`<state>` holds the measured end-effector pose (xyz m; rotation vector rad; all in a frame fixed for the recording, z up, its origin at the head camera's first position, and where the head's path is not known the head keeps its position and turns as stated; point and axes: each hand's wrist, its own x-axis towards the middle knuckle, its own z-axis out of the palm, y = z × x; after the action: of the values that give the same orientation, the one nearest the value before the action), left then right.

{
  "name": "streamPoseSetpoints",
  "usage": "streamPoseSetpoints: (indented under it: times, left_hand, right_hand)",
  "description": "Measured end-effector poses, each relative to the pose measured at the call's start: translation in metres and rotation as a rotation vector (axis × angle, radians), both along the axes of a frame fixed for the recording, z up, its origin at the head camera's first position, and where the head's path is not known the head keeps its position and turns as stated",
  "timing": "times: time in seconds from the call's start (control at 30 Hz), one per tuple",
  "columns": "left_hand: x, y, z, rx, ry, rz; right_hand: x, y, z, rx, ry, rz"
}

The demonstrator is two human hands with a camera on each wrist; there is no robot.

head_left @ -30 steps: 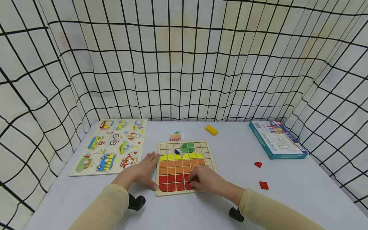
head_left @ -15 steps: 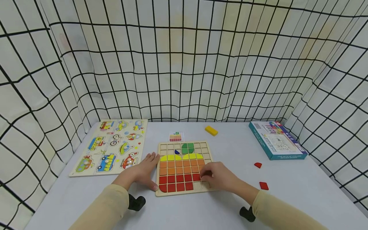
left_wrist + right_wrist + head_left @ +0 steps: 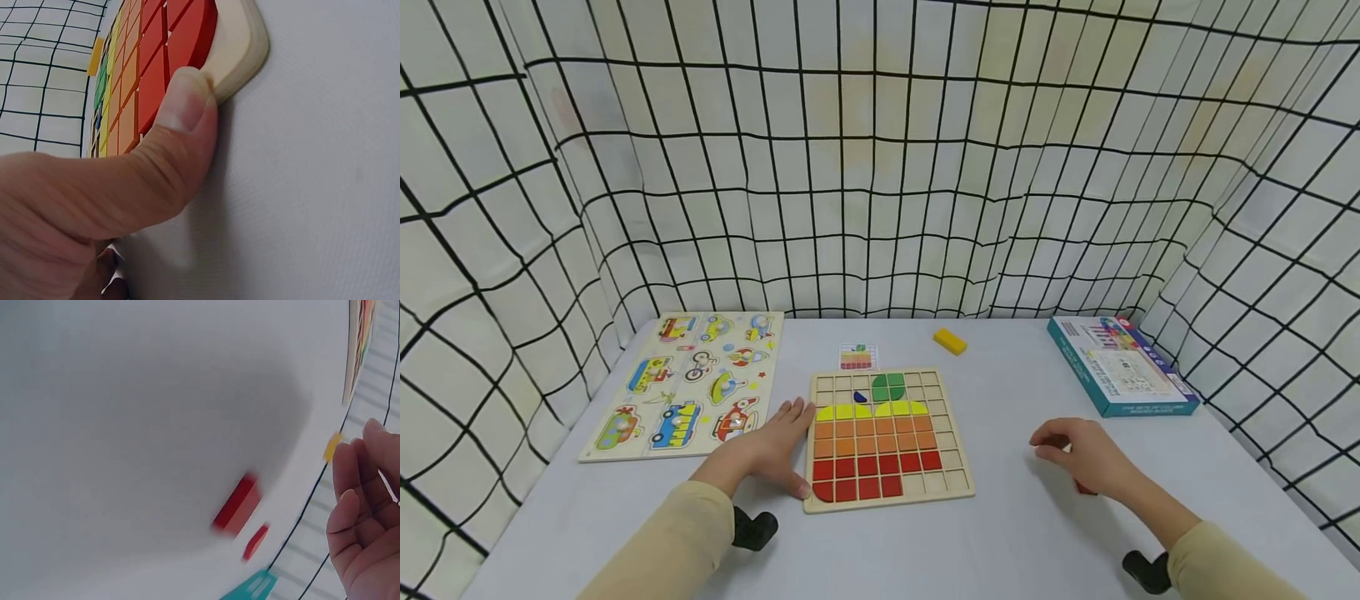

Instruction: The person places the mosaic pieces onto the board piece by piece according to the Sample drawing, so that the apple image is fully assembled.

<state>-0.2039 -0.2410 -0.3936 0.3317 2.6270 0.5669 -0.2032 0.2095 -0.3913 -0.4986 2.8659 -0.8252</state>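
Note:
On the table lies a wooden grid board (image 3: pixel 958 450) set with green, yellow, orange and red pieces and one small dark blue piece (image 3: pixel 860 397). My left hand (image 3: pixel 771 450) is spread along its left side; in the left wrist view the thumb (image 3: pixel 181 119) touches the wooden rim beside a rounded red piece (image 3: pixel 194 31). To the right of the board my right hand (image 3: pixel 1086 458) hovers over the table, fingers loosely bent, nothing between them. Partly hidden below it in the head view is a red square piece (image 3: pixel 239 506); a smaller red piece (image 3: pixel 255 541) lies beyond.
A small pattern card (image 3: pixel 858 357) lies behind the board, with a yellow block (image 3: pixel 951 341) to its right. A vehicle puzzle board (image 3: pixel 700 387) occupies the left side. At the back right is a teal-edged box (image 3: pixel 1123 367). Black netting (image 3: pixel 872 192) surrounds the table.
My right hand has left the board and moved right, over the loose red pieces. Another red square now shows at the right end of the upper red row. My left hand has stayed put.

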Motion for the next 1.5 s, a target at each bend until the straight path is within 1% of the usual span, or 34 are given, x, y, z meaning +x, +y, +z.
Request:
streamPoseSetpoints:
  times: [0.1,0.2,0.27,0.37,0.53,0.63,0.83,0.9,1.03,1.17,1.4,1.5]
  left_hand:
    - [0.000,0.000,0.000,-0.002,0.000,0.001]
    - [0.000,-0.001,0.000,-0.003,0.001,0.001]
    - [-0.001,-0.001,0.000,-0.003,0.003,-0.002]
    - [-0.001,0.000,0.000,-0.002,0.002,-0.005]
    - [-0.001,0.000,-0.001,0.001,-0.001,-0.002]
    - [-0.001,-0.001,-0.002,0.000,0.001,0.000]
    - [-0.001,0.000,-0.001,-0.003,0.002,-0.001]
    - [0.000,0.000,0.000,-0.001,0.002,-0.001]
    - [0.000,0.000,0.000,-0.003,-0.001,0.001]
    - [0.000,0.000,-0.001,-0.006,0.001,0.001]
    - [0.000,-0.001,-0.002,-0.003,0.004,-0.001]
    - [0.000,-0.001,-0.002,0.003,0.002,0.002]
  right_hand:
    - [0.004,0.025,-0.001,0.011,-0.026,-0.048]
    - [0.009,0.044,-0.003,0.025,-0.079,-0.084]
    - [0.012,0.053,-0.005,0.032,-0.123,-0.097]
    - [0.014,0.062,-0.008,0.053,-0.167,-0.116]
    - [0.015,0.066,-0.013,0.076,-0.174,-0.115]
    - [0.015,0.066,-0.014,0.071,-0.171,-0.103]
    - [0.014,0.062,-0.013,0.046,-0.183,-0.114]
    - [0.015,0.061,-0.013,0.027,-0.179,-0.100]
    - [0.014,0.053,-0.012,-0.025,-0.157,-0.070]
    - [0.010,0.036,-0.010,-0.066,-0.135,-0.047]
    - [0.001,-0.014,-0.006,-0.138,-0.147,-0.002]
    - [-0.005,-0.037,-0.007,-0.149,-0.151,0.038]
